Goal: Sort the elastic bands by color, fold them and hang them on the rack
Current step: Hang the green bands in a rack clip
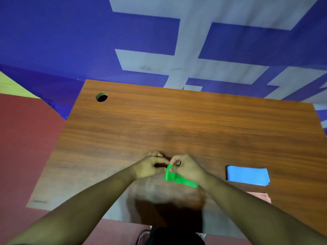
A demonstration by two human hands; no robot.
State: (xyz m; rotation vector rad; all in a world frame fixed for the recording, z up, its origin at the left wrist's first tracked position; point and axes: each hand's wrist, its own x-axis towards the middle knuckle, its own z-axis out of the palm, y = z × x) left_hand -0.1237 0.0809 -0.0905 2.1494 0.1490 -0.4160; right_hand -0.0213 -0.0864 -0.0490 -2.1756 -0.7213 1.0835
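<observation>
Your hands meet over the near middle of the bench (177, 121): the right hand (187, 168) pinches the upper end of the green band (177, 179) between thumb and fingers. The left hand (150, 167), fingers curled, pinches the same end from the other side, and the rest of the band trails toward your right wrist. A folded blue band (247, 175) lies flat to the right, and a pink band (261, 197) shows partly behind your right forearm.
</observation>
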